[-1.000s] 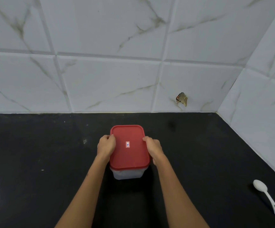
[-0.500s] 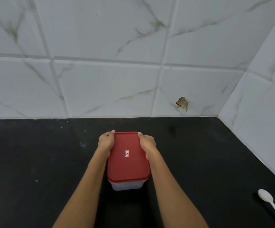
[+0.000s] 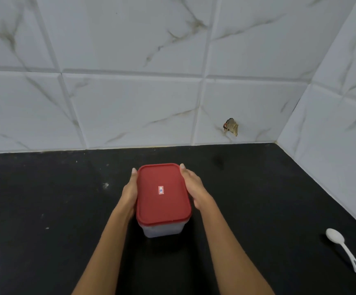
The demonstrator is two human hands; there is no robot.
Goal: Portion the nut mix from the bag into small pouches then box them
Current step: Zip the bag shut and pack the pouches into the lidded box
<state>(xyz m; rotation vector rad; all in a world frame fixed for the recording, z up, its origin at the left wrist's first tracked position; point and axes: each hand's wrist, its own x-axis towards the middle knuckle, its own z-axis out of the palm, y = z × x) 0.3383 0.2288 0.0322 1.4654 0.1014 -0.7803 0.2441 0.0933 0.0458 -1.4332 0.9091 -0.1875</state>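
Compared with 0.5 s earlier, the 2 hands have shifted along the long sides of the box [image 3: 162,229]: the fingers were curled over the far corners of the red lid [image 3: 162,192]; they now lie straighter against the sides. The spoon [image 3: 343,249] appears higher and further into view at the right, which matches a small change of camera angle rather than any move of the spoon.

The box stands upright on the black tabletop [image 3: 45,209], near its middle, with the lid seated flat and a small label [image 3: 161,190] at the lid's centre. The clear lower body shows only below the near edge of the lid; its contents cannot be told.

The left hand [image 3: 130,192] lies flat against the left side of the box, fingers extended, 1 fingertip showing at the far-left corner. The right hand [image 3: 194,188] lies against the right side, fingers extended and slightly spread, 1 fingertip at the far-right corner. Whether the box is lifted or resting cannot be told.

Edges: the tiled wall [image 3: 130,103] meets the tabletop behind the box, well apart from it. A second tiled wall closes the right side. A chipped hole [image 3: 230,127] marks the rear wall low down, right of the box. Bare tabletop lies on both sides of the box. The spoon lies at the right, near the side wall, well apart from the hands.
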